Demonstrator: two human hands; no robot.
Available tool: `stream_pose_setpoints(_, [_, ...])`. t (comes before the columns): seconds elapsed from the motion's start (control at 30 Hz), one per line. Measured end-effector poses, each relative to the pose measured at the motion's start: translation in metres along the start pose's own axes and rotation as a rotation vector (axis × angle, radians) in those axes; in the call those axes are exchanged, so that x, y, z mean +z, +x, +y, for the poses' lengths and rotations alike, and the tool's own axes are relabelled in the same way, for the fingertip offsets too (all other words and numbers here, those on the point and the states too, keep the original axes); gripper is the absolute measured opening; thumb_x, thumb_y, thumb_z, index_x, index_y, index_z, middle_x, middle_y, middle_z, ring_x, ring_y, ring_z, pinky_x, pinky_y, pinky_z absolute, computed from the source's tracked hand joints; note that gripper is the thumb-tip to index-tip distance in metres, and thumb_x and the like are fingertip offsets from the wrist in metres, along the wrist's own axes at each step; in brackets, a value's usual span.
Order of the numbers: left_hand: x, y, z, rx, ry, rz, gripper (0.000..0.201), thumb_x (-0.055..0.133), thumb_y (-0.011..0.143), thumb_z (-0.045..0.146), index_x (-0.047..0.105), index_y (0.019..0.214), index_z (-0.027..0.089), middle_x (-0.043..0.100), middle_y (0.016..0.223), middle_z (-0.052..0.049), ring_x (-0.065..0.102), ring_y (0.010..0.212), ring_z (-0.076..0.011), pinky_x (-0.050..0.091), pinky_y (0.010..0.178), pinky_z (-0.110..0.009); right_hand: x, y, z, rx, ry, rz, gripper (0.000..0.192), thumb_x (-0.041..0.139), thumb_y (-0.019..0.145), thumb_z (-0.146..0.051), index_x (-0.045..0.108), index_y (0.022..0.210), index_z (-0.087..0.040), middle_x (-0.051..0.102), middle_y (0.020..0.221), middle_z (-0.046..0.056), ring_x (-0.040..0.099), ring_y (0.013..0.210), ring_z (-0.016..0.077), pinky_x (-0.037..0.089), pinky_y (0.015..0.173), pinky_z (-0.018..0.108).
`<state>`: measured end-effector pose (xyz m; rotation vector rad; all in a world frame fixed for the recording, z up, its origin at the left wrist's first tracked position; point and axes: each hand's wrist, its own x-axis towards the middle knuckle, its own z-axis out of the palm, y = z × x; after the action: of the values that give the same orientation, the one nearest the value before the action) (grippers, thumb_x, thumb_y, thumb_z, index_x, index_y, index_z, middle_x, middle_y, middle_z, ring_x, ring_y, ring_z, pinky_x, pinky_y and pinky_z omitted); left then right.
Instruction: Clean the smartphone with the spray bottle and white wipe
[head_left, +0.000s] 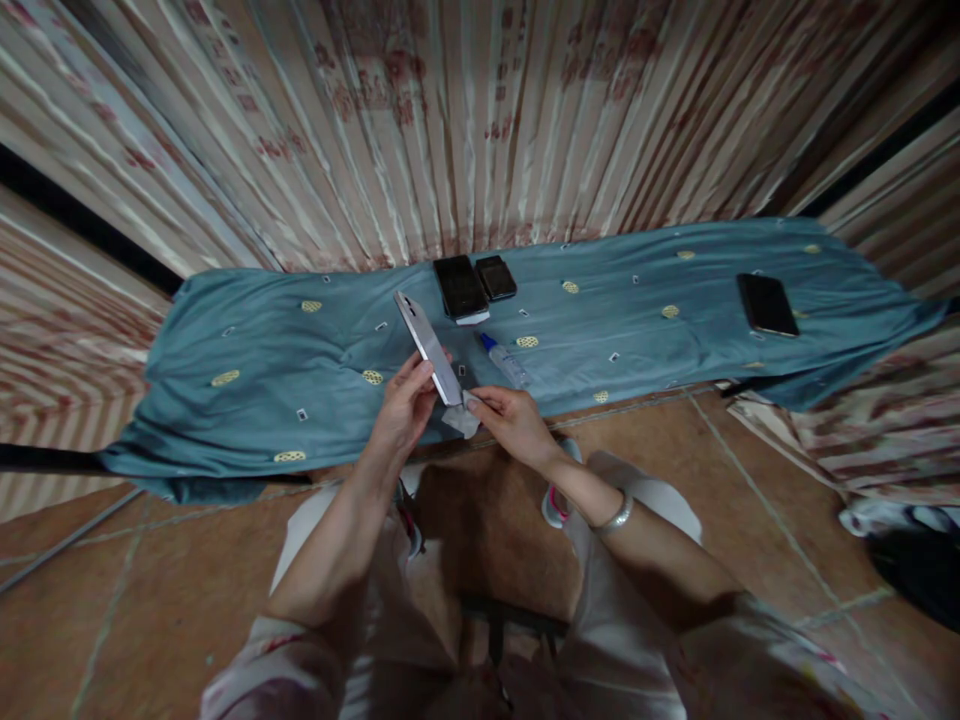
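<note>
My left hand (409, 398) grips a light-coloured smartphone (429, 348), tilted so its edge and camera side face me. A crumpled white wipe (462, 418) is pinched in the fingers of my right hand (514, 418), against the phone's lower end. Just beyond my hands, a clear bottle with a blue cap (504, 360) lies on the teal cloth (337, 340). Behind it a black phone (460, 287) rests on something white, and a smaller dark square object (496, 277) sits beside that phone.
Another black phone (767, 304) lies toward the cloth's right end. A patterned pleated curtain (480, 130) hangs right behind the cloth-covered surface. Below are my knees and a tiled floor (720, 480). A dark object (919, 565) stands on the floor at the far right.
</note>
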<state>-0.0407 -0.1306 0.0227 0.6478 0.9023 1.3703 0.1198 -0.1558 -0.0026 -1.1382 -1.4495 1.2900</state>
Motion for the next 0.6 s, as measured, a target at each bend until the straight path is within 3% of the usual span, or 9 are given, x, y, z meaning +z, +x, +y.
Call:
stream_pose_setpoints(0.13, [0.0, 0.0, 0.0, 0.01, 0.0, 0.009, 0.047, 0.085, 0.058, 0.031, 0.071, 0.1, 0.015, 0.076, 0.092, -0.006, 0.07, 0.093, -0.0195, 0.051, 0.078, -0.026, 0.003, -0.001, -0.007, 0.021, 0.07, -0.011, 0.026, 0.067, 0.081, -0.042, 0.074, 0.092, -0.019, 0.076, 0.081, 0.002, 0.07, 0.068, 0.0158, 0.057, 0.061, 0.026])
stream_pose_setpoints(0.33, [-0.001, -0.002, 0.003, -0.001, 0.054, 0.053, 0.045, 0.084, 0.059, 0.029, 0.072, 0.101, 0.016, 0.076, 0.093, -0.004, 0.065, 0.068, -0.0098, 0.046, 0.061, -0.021, 0.012, -0.007, -0.018, -0.002, 0.192, -0.029, 0.028, 0.066, 0.081, -0.044, 0.073, 0.091, -0.019, 0.074, 0.079, 0.0, 0.068, 0.066, 0.014, 0.057, 0.06, 0.025])
stream_pose_setpoints(0.6, [-0.002, 0.0, -0.001, 0.005, -0.003, 0.05, 0.041, 0.085, 0.058, 0.028, 0.074, 0.095, 0.014, 0.076, 0.087, -0.004, 0.065, 0.068, -0.0105, 0.047, 0.064, -0.021, 0.005, -0.016, -0.039, -0.307, -0.259, 0.034, 0.021, 0.061, 0.09, -0.031, 0.074, 0.104, -0.022, 0.074, 0.089, 0.002, 0.068, 0.079, 0.0158, 0.054, 0.075, 0.027])
